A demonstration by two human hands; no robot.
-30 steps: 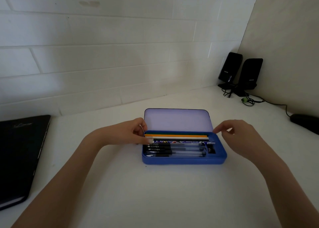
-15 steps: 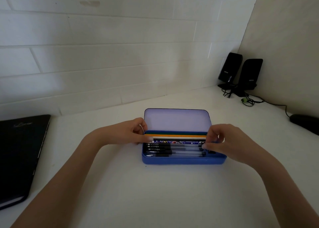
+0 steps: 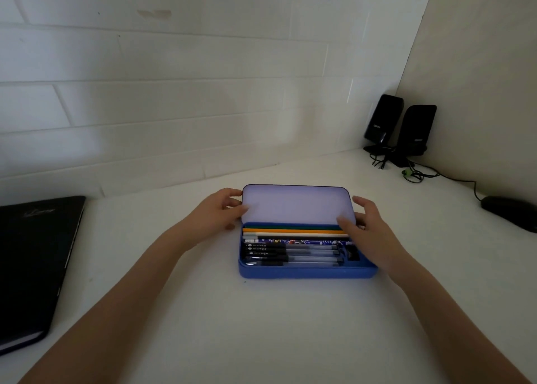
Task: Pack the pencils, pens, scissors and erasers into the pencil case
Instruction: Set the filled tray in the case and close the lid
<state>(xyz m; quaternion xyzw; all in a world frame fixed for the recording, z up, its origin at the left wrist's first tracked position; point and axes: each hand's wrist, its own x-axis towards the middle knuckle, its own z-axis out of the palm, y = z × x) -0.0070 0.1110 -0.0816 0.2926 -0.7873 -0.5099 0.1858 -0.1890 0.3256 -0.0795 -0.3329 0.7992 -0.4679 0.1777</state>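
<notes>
A blue pencil case [image 3: 305, 272] lies open on the white desk, its pale lid [image 3: 293, 205] standing upright at the back. Inside lie coloured pencils [image 3: 293, 232] along the back, a patterned pen below them, and several black-capped clear pens [image 3: 290, 254] in front. A small dark item [image 3: 353, 253] sits at the case's right end. My left hand [image 3: 216, 213] grips the lid's left edge. My right hand [image 3: 367, 228] holds the lid's right edge, thumb on its inner face.
A black closed laptop [image 3: 32, 267] lies at the left. Two black speakers [image 3: 399, 129] with cables stand in the back right corner. A black mouse [image 3: 510, 212] rests at the right edge. A white brick wall runs behind the desk.
Both hands lifted off the contents inside the case and moved up to the two side edges of the lid. The pens and pencils have not moved.
</notes>
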